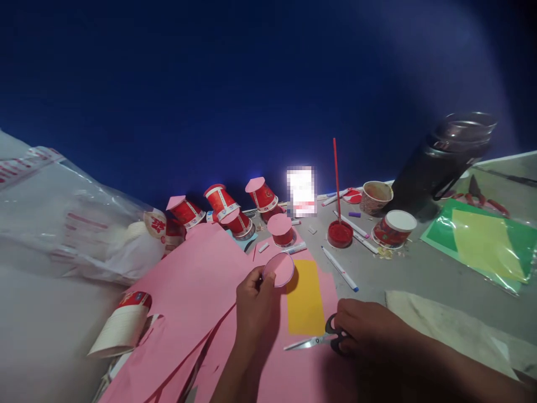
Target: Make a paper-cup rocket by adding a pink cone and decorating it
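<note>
Between the thumb and fingers of my left hand (255, 296) is a pink paper disc (280, 270) with a purple outline round its edge. My right hand (363, 324) grips the dark handles of a pair of scissors (312, 342), whose blades point left and look nearly closed. Under both hands spreads pink paper (272, 375), and a yellow paper strip (306, 299) lies on it between them. Just beyond the disc stands an upside-down red paper cup (283, 238) topped with a pink disc.
More red cups (262, 196) stand at the back. Markers (339, 268), a red pot with a stick (339, 234), a paper cup (376, 197) and a dark flask (440, 162) are to the right. A cloth (436, 319) lies near my right forearm; a plastic bag (84, 224) is left.
</note>
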{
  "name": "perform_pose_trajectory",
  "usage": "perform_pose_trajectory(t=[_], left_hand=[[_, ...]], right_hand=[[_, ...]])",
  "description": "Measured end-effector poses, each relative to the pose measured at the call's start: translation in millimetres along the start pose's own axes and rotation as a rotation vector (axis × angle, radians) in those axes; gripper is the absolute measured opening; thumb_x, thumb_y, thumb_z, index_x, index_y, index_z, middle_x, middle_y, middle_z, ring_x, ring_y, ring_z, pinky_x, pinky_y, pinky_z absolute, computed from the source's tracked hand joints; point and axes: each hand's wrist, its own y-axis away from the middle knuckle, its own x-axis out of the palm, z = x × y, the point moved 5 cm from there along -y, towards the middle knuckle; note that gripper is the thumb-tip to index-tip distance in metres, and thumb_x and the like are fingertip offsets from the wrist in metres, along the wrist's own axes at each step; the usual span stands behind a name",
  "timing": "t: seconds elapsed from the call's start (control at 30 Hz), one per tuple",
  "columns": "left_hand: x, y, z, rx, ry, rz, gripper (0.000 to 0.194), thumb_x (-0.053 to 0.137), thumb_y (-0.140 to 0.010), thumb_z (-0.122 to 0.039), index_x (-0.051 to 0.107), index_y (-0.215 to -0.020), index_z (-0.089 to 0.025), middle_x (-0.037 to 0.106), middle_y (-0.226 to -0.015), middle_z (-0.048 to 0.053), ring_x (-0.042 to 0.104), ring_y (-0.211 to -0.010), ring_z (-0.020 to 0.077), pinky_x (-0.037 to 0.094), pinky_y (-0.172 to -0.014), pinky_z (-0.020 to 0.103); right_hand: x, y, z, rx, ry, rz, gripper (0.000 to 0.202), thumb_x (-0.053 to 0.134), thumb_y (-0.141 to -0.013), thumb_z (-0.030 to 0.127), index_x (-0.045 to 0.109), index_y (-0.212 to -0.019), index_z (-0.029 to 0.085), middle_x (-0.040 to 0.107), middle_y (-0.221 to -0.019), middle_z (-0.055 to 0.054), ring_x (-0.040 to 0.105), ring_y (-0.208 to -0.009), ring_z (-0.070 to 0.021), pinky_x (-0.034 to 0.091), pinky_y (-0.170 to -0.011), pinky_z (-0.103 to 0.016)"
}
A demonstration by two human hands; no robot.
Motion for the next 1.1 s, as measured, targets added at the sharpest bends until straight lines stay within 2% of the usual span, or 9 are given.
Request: perform_pose_trajectory(t=[0.13, 0.27, 0.4, 0.47, 0.57, 0.67, 0.73, 0.87, 1.1], left_hand=[[-8.4, -10, 10, -0.069, 0.110, -0.009, 0.027, 0.070, -0.077, -0.045, 0.066, -0.078, -0.019, 0.049, -0.052, -0.005, 0.042, -0.051, 0.0120, 0.035, -0.051, 0.023], [-4.8, -13, 17, -0.160, 0.275, 0.019, 0.033, 0.077, -0.071, -0.047, 0.058, -0.067, -0.019, 0.051, -0.048, -0.004, 0.039, -0.046, 0.0087, 0.031, -0.046, 0.021], [4.4, -12, 11, -0.210, 0.422, 0.072, 0.030, 0.077, -0.067, -0.044, 0.059, -0.070, -0.019, 0.048, -0.044, -0.006, 0.035, -0.041, 0.0074, 0.025, -0.042, 0.019], [6.5, -12, 4, -0.203, 0.428, 0.092, 0.026, 0.075, -0.067, -0.039, 0.058, -0.068, -0.019, 0.048, -0.046, -0.006, 0.036, -0.042, 0.0069, 0.025, -0.042, 0.018], [7.7, -11, -9, -0.161, 0.427, 0.079, 0.024, 0.073, -0.064, -0.033, 0.054, -0.064, -0.019, 0.046, -0.051, -0.007, 0.037, -0.046, 0.0063, 0.029, -0.045, 0.018], [13.8, -7, -19, -0.127, 0.453, 0.057, 0.022, 0.070, -0.062, -0.030, 0.051, -0.063, -0.020, 0.041, -0.053, -0.008, 0.035, -0.049, 0.0066, 0.032, -0.046, 0.019], [20.3, -3, -22, -0.124, 0.486, 0.043, 0.022, 0.068, -0.062, -0.029, 0.048, -0.064, -0.021, 0.040, -0.054, -0.008, 0.033, -0.050, 0.0070, 0.030, -0.046, 0.019], [29.2, 3, -21, -0.085, 0.468, 0.031, 0.020, 0.064, -0.065, -0.026, 0.045, -0.062, -0.022, 0.040, -0.053, -0.008, 0.036, -0.051, 0.0088, 0.031, -0.048, 0.022], [37.5, 5, -7, -0.018, 0.396, 0.106, 0.015, 0.061, -0.066, -0.021, 0.047, -0.065, -0.021, 0.048, -0.061, -0.005, 0.040, -0.058, 0.0106, 0.035, -0.055, 0.023]], right_hand=[[-12, 4, -4, 0.121, -0.314, -0.028, 0.018, 0.066, -0.074, 0.025, 0.066, -0.092, 0.025, 0.077, -0.102, -0.006, 0.071, -0.090, -0.0264, 0.048, -0.075, -0.034], [-18, 7, -9, 0.107, -1.007, -0.101, 0.023, 0.069, -0.084, 0.045, 0.064, -0.090, 0.023, 0.080, -0.093, -0.007, 0.070, -0.082, -0.0223, 0.049, -0.072, -0.031], [-12, 5, -18, 0.121, -1.356, -0.078, 0.038, 0.086, -0.069, 0.040, 0.072, -0.096, 0.018, 0.078, -0.088, -0.007, 0.060, -0.062, -0.0142, 0.041, -0.055, -0.025], [-8, 3, -22, 0.118, -1.372, -0.073, 0.039, 0.086, -0.064, 0.032, 0.075, -0.098, 0.017, 0.078, -0.087, -0.007, 0.061, -0.065, -0.0146, 0.041, -0.055, -0.024], [-9, 1, -26, 0.149, -1.283, -0.124, 0.028, 0.080, -0.060, 0.027, 0.072, -0.084, 0.016, 0.070, -0.070, -0.002, 0.056, -0.061, -0.0129, 0.038, -0.056, -0.023], [-17, 4, -21, 0.161, -1.180, -0.144, 0.025, 0.076, -0.058, 0.032, 0.064, -0.073, 0.017, 0.058, -0.061, 0.003, 0.043, -0.054, -0.0092, 0.032, -0.052, -0.023], [-24, 6, -13, 0.108, -1.124, -0.144, 0.028, 0.073, -0.062, 0.037, 0.068, -0.079, 0.015, 0.064, -0.069, -0.001, 0.051, -0.062, -0.0128, 0.039, -0.059, -0.025], [-23, 8, -4, 0.088, -0.998, -0.126, 0.037, 0.069, -0.061, 0.032, 0.074, -0.094, 0.016, 0.073, -0.093, -0.009, 0.065, -0.085, -0.0232, 0.049, -0.073, -0.030], [-4, 6, -13, 0.141, -0.816, -0.115, 0.023, 0.072, -0.065, 0.030, 0.075, -0.085, 0.019, 0.061, -0.068, 0.001, 0.052, -0.064, -0.0155, 0.037, -0.060, -0.025]])
